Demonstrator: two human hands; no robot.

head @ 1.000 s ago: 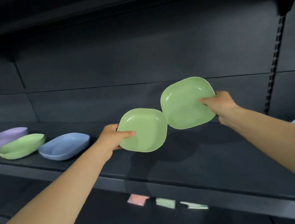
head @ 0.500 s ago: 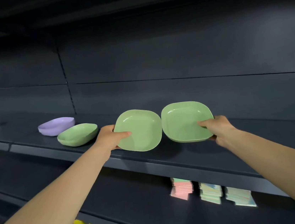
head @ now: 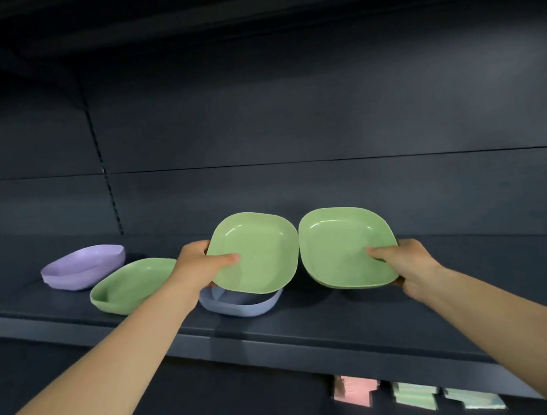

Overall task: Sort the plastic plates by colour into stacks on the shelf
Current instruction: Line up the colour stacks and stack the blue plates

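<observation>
Both smooth, rounded-square green plates [head: 257, 254] [head: 344, 248] have tilted upward.

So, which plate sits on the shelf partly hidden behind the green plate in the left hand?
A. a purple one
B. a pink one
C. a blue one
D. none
C: a blue plate shows on the shelf just below the green plate gripped by the left hand.

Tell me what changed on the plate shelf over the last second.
Both hands, left hand and right hand, carried their green plates leftward toward the green plate on the shelf; the right one also came down. The grips are unchanged; the purple plate and blue plate stayed put.
</observation>
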